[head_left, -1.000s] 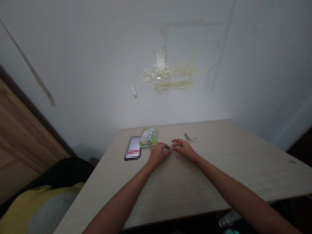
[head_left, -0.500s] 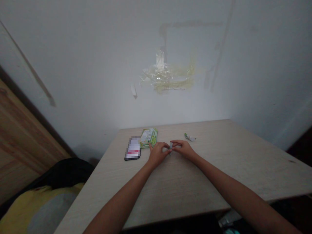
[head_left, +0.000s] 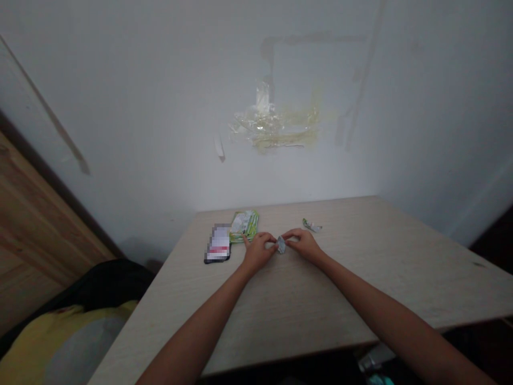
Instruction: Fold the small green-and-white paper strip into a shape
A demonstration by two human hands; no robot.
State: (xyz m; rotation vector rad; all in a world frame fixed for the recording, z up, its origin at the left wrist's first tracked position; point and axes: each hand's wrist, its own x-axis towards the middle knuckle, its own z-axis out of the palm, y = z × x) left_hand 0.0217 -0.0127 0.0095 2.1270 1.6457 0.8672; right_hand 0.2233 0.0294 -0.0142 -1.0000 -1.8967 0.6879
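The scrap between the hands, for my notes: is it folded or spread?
At least partly spread: the scrap shows a silvery face between the fingers. Any creases: cannot tell.

A small, crumpled silvery-grey piece (head_left: pixel 281 245) sits between left grip (head_left: pixel 258 251) and right grip (head_left: pixel 305 246).

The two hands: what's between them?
A small, crinkled silvery piece is between the left hand and the right hand, as the head view shows.

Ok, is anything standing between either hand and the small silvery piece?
Nothing visible is: the left hand and right hand pinch the small silvery piece from opposite sides. The green packet lies farther left and the crumpled wrapper beyond the right hand, neither in between.
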